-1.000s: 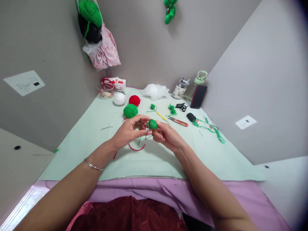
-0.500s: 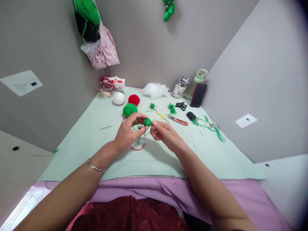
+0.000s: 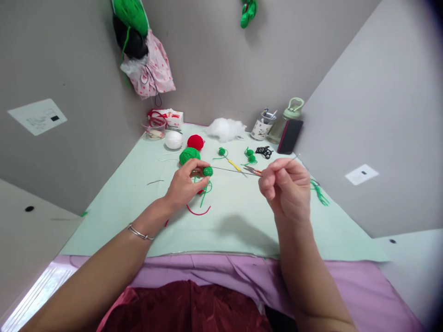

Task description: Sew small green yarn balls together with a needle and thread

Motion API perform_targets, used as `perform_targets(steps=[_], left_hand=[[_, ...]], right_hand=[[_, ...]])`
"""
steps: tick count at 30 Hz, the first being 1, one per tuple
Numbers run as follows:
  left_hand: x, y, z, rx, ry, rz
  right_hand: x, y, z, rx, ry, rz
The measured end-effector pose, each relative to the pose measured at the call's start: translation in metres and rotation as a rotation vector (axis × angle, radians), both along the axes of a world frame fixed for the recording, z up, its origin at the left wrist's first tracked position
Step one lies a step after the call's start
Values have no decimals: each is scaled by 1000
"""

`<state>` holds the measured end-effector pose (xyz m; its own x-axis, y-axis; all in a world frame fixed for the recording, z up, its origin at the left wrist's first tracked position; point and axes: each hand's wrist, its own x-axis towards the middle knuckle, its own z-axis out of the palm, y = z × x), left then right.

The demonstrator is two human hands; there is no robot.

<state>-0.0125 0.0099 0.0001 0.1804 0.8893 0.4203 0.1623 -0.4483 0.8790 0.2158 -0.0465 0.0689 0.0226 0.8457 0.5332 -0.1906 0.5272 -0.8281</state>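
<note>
Right hand (image 3: 289, 184) moved rightward, pinching thread (image 3: 228, 169) stretched from green ball (image 3: 207, 171) left hand (image 3: 184, 185) grips.

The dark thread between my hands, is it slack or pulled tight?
Pulled tight: the dark thread runs in a nearly straight line from the green crocheted piece in your left hand to your right hand.

A small, rounded piece of bright green stitched yarn (image 3: 207, 171), flecked with paler spots, sits between the thumb and fingers of the left hand (image 3: 183, 183). A thin dark thread (image 3: 235, 170) runs from it, taut and almost straight, sloping slightly down to the right hand (image 3: 288, 184), whose curled fingers pinch it.
</note>
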Motion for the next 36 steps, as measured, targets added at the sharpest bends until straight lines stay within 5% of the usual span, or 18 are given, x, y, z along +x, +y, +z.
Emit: perform_targets(steps=[10,24,36], left_hand=[[-1,1,13,-154,-416,-129],[3,-7,12,-289,-478,-207],[4,-10,16,-292,-452,-223]], right_hand=[[-21,1,-12,-122,-107,275],[-40,5,-25,-383,-245,68],[-44,3,-24,-230,-449,-19]])
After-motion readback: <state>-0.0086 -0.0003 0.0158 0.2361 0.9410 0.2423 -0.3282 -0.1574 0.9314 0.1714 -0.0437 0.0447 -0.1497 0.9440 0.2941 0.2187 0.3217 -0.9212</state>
